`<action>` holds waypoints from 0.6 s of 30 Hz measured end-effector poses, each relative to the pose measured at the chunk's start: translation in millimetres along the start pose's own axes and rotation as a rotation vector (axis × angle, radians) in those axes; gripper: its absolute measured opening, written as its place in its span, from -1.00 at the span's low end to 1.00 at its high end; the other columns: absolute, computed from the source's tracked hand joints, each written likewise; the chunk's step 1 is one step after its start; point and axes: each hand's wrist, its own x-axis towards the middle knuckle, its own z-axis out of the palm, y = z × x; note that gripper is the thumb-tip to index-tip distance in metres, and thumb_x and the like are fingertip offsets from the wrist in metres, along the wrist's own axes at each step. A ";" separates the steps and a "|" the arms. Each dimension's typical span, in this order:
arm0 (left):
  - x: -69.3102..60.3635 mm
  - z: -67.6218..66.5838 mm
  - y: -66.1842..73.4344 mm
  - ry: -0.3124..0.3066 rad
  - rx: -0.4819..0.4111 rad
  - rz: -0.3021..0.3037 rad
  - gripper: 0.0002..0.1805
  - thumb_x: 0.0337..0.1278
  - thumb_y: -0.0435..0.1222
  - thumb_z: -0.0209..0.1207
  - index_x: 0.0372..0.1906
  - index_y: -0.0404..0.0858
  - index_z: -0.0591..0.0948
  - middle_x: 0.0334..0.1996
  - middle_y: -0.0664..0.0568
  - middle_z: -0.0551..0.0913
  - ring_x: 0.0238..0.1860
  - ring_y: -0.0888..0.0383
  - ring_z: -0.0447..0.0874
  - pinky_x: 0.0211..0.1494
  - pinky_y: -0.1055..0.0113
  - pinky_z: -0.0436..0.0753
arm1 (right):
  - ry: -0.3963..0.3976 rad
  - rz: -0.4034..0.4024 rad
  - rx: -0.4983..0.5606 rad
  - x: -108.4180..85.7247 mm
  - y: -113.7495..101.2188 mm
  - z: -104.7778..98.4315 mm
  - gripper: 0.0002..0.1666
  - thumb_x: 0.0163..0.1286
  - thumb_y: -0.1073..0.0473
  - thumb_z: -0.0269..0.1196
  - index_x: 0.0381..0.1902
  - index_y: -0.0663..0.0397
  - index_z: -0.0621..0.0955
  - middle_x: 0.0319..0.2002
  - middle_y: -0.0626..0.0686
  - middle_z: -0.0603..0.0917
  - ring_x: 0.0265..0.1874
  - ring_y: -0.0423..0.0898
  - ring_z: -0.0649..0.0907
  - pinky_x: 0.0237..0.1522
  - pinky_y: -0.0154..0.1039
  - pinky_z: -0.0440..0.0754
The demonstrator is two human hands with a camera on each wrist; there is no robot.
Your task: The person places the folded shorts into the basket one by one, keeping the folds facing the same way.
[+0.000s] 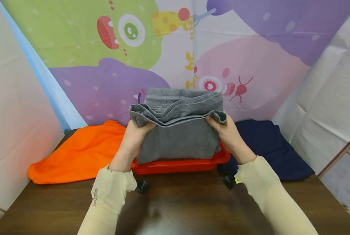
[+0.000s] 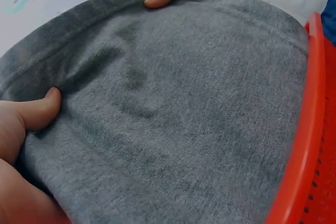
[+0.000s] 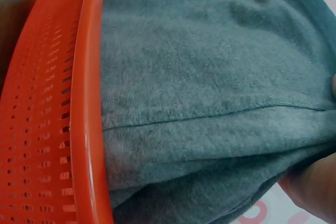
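Left hand (image 1: 133, 135) and right hand (image 1: 225, 132) both pinch, thumbs on the near side, holding the grey cloth (image 1: 179, 143) by its upper edge! Its lower part sits behind the front rim of the red basket (image 1: 175, 167); a lift or a lowering, can't tell which, and the next move seems to call for even, two-handed control. Orange cloth (image 1: 81, 153) left, navy cloth (image 1: 266, 148) right, on the bench (image 1: 180, 209)

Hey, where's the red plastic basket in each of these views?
Head: just below centre, its front showing beneath the gray garment; red plastic basket.
Left wrist: mainly down the right side; red plastic basket.
Right wrist: down the left side, rim running top to bottom; red plastic basket.
Shared landmark: the gray garment, beside the rim in both wrist views.
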 end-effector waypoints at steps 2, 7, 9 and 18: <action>0.7 -0.8 -4.2 0.014 -0.001 -0.020 -0.48 -0.01 -0.38 0.22 0.15 -0.27 0.43 0.04 0.07 0.47 -0.01 0.22 0.39 0.17 0.32 0.33 | 0.006 0.023 -0.014 1.4 1.8 1.1 -0.45 0.31 0.16 0.12 0.21 0.13 0.27 -0.02 -0.08 0.44 -0.09 -0.15 0.47 0.02 -0.24 0.39; 3.7 -2.5 -15.0 0.025 -0.016 -0.072 -0.45 -0.02 -0.33 0.23 0.16 -0.26 0.40 0.05 0.05 0.47 -0.02 0.19 0.40 0.16 0.31 0.34 | 0.010 0.054 -0.011 6.1 11.1 4.0 -0.57 0.31 0.15 0.13 0.09 0.13 0.34 -0.12 -0.09 0.45 -0.15 -0.16 0.48 -0.04 -0.27 0.41; 3.8 -2.9 -19.1 0.021 -0.007 -0.109 -0.45 0.00 -0.30 0.23 0.16 -0.26 0.38 0.06 0.03 0.46 -0.01 0.15 0.39 0.17 0.27 0.33 | 0.015 0.072 -0.010 7.1 15.8 5.0 -0.62 0.30 0.15 0.14 0.04 0.12 0.36 -0.16 -0.09 0.45 -0.18 -0.16 0.48 -0.07 -0.29 0.42; 2.9 -2.8 -35.4 -0.008 0.015 -0.170 -0.39 0.07 -0.25 0.19 0.25 -0.21 0.29 0.19 0.02 0.36 0.16 0.08 0.27 0.32 0.16 0.19 | 0.016 0.138 0.013 7.7 31.5 8.0 -0.52 0.31 0.14 0.13 0.13 0.18 0.31 -0.12 -0.08 0.42 -0.13 -0.16 0.45 -0.01 -0.28 0.38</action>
